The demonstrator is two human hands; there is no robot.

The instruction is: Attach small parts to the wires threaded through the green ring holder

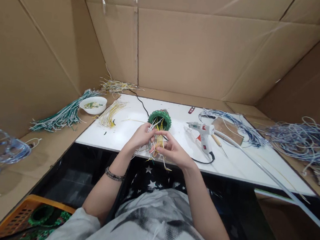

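Observation:
A hollow green bell-like piece [169,122] with a bumpy rim lies on the white board, its open mouth facing me. Out of that mouth comes a bundle of thin yellow and white wires [159,139], hanging towards the board's front edge. My left hand [143,136] is closed on the white strands at the bundle's left side. From the right, the fingers of my right hand [172,150] curl round the yellow strands. Both hands meet just in front of the green piece, and some fingertips are hidden among the wires.
On the white board [129,139] lie a glue gun [204,134], a red cutter [191,110] and a yellow wire bundle [111,114]. A white bowl [99,107], green-white wires [65,113] and blue-white wires [304,142] flank it. An orange basket [19,215] sits low left. Cardboard walls surround everything.

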